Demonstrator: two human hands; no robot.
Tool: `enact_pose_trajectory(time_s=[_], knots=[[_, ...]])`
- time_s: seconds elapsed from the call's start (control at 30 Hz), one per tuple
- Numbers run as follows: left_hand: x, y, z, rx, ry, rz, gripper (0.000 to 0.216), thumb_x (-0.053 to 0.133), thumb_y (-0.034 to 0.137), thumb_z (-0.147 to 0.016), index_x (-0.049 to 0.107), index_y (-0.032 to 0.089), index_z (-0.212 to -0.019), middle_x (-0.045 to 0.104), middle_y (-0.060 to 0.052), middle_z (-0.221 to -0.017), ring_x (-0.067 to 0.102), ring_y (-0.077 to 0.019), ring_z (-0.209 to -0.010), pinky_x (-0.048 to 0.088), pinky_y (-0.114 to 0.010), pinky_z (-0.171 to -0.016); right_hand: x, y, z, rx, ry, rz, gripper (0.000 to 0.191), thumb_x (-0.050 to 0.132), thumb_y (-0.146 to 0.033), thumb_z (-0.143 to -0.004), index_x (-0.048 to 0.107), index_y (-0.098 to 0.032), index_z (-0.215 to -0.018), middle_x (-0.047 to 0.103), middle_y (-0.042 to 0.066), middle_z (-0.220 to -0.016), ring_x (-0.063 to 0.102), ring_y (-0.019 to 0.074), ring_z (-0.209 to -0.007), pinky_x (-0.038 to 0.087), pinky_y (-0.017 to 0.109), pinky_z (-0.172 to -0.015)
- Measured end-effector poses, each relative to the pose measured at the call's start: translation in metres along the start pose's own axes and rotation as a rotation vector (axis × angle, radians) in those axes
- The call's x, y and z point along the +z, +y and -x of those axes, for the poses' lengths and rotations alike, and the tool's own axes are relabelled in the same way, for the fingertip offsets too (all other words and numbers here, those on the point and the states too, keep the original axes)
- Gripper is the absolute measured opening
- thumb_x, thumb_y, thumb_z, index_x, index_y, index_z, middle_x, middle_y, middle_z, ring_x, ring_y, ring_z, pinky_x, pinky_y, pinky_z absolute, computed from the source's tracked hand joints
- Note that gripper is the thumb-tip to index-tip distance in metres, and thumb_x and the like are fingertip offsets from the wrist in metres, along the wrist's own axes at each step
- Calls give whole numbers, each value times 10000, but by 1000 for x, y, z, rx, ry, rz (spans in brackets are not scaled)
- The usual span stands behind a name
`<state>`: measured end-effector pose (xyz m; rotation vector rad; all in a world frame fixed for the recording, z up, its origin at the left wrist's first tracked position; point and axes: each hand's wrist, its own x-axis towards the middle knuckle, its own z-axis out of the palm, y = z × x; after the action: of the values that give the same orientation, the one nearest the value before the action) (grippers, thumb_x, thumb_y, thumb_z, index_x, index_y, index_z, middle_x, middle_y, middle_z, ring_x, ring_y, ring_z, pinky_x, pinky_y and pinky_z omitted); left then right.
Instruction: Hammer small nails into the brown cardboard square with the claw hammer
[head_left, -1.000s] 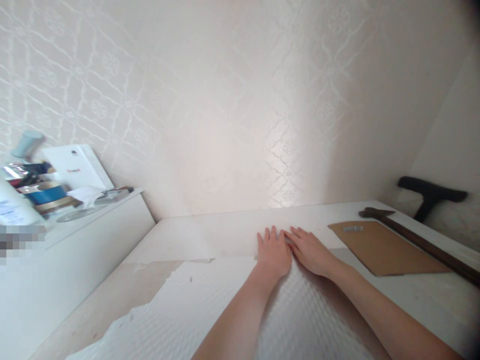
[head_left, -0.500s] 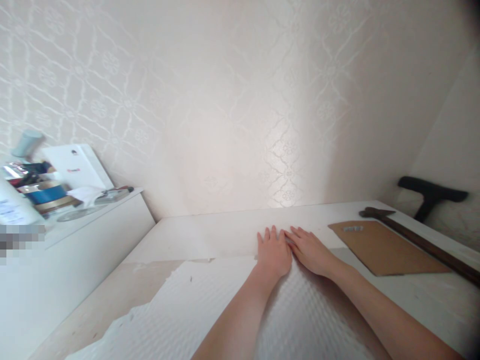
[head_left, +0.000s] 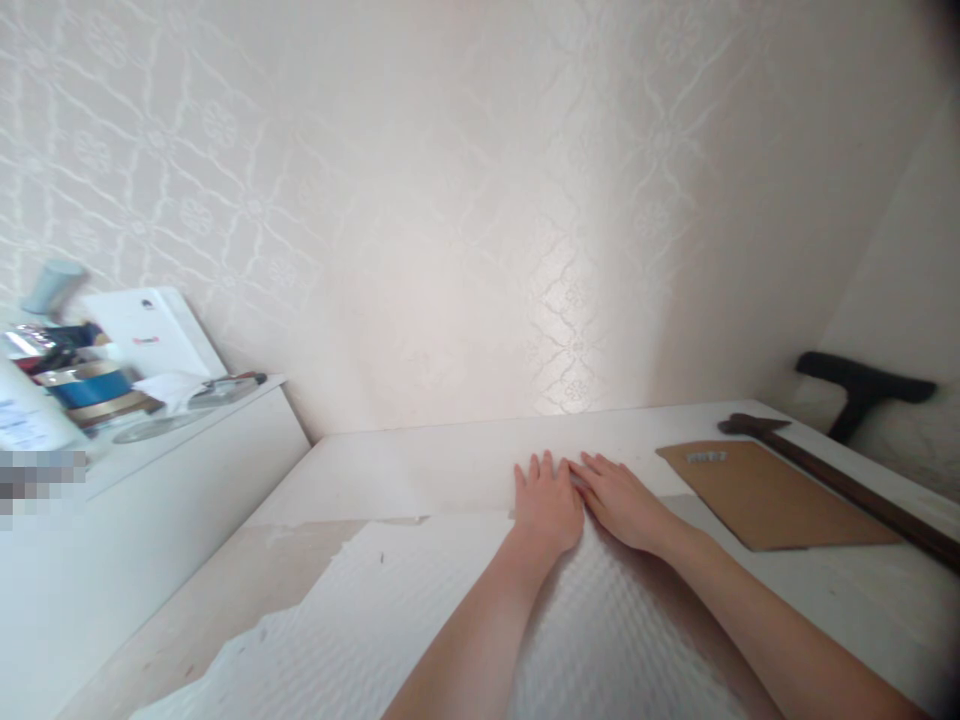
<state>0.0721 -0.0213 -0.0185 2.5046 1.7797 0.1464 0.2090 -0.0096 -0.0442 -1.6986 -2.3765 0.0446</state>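
My left hand [head_left: 549,505] lies palm down at the far edge of a white embossed sheet [head_left: 420,590], its fingers spread on the white surface [head_left: 405,470] beyond. Right beside it, my right hand [head_left: 619,500] rests flat with fingers stretched forward, angled toward the left one. The hands touch or nearly touch where thumb and index finger meet. Between my forearms the sheet continues down toward me, partly covered by them. What lies under my palms is hidden. The sheet's left edge is ragged, with a small dark mark near its top.
A brown cardboard piece [head_left: 772,500] with small metallic bits [head_left: 707,457] on it lies to the right, beside a hammer [head_left: 847,480]. A black T-shaped handle [head_left: 862,385] stands behind. On a white cabinet [head_left: 210,500] at left are a white box [head_left: 154,335] and tape rolls [head_left: 94,385].
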Motion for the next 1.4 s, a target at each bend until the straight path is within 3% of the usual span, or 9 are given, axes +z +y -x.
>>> enact_pose_trajectory(time_s=[1.4], knots=[[0, 0, 0, -1, 1, 33, 548, 211, 312, -948, 330, 108, -1442, 253, -163, -1525, 210, -322, -1411, 170, -546, -1138, 0, 1, -1, 3, -33, 0, 542, 215, -315, -949, 409, -134, -1421, 377, 163, -1469, 325, 313, -1356, 305, 511, -1070]])
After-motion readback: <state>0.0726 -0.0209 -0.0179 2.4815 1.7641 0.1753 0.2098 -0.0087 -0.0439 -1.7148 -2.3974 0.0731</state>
